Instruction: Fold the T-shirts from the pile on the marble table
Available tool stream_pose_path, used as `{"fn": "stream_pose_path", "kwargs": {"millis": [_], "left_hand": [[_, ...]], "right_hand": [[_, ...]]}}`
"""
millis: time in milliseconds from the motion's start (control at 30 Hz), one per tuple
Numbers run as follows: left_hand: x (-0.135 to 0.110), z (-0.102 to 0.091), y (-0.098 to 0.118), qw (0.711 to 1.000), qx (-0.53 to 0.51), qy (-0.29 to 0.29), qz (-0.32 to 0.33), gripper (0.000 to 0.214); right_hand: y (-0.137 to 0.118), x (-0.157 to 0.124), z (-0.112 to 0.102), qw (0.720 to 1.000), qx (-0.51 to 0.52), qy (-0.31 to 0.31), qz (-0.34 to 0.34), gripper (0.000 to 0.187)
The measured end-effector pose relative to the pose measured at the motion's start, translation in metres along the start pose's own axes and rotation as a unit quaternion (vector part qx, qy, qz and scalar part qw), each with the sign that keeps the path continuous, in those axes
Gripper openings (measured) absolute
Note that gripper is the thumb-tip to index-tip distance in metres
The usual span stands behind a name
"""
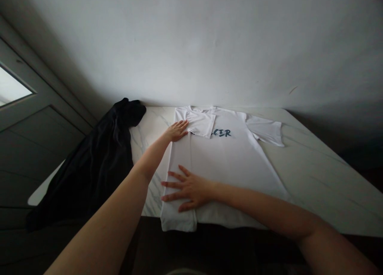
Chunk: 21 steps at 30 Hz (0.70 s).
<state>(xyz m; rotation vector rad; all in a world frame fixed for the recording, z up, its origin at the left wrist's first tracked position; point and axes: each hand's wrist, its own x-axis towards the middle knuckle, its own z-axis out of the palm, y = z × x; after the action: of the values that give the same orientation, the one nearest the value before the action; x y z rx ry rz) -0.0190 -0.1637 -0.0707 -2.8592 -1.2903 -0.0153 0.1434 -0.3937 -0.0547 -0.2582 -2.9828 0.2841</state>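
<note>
White T-shirt lies face up on the marble-look table, its left side turned inward as a strip. We've got no pinch on anything: left hand is laid flat at the far end, by the turned-in sleeve; right hand is palm down at the near end, fingers spread wide, tips at the fold edge.

Risks as we judge them: near hem overhangs the table edge, so its weight or a brush from us could drag the strip out of line. Pressing while sliding could ruck the thin cloth. Lifting the left hand carelessly could pull the sleeve (it partly covers the lettering) askew. Black garment sits left, near our left forearm; a wide swing could snag it.
</note>
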Motion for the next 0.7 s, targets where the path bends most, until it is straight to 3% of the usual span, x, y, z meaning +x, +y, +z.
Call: {"fn": "stream_pose_path", "kwargs": {"millis": [233,333,400,533,600,700], "left_hand": [[-0.004,-0.004,0.005,1.000,0.016,0.014,-0.016,0.067],[-0.003,-0.003,0.008,0.999,0.007,0.017,-0.032,0.064],[-0.005,-0.003,0.015,0.999,0.000,0.015,-0.051,0.063],[-0.028,-0.004,0.040,0.997,-0.018,-0.003,-0.069,0.063],[-0.050,-0.003,0.056,0.997,-0.026,0.005,-0.076,0.063],[-0.090,0.001,0.079,0.996,-0.034,0.023,-0.075,0.065]], "right_hand": [[-0.041,-0.005,0.001,0.997,0.066,0.008,-0.047,0.046],[-0.038,-0.005,-0.007,0.987,0.148,0.001,-0.064,0.041],[-0.020,-0.006,-0.017,0.978,0.200,0.055,-0.007,0.039],[0.044,-0.010,-0.032,0.923,0.156,0.237,0.259,0.038],[0.075,-0.011,-0.035,0.906,0.094,0.255,0.325,0.039],[0.106,-0.011,-0.034,0.918,0.032,0.207,0.336,0.044]]}}
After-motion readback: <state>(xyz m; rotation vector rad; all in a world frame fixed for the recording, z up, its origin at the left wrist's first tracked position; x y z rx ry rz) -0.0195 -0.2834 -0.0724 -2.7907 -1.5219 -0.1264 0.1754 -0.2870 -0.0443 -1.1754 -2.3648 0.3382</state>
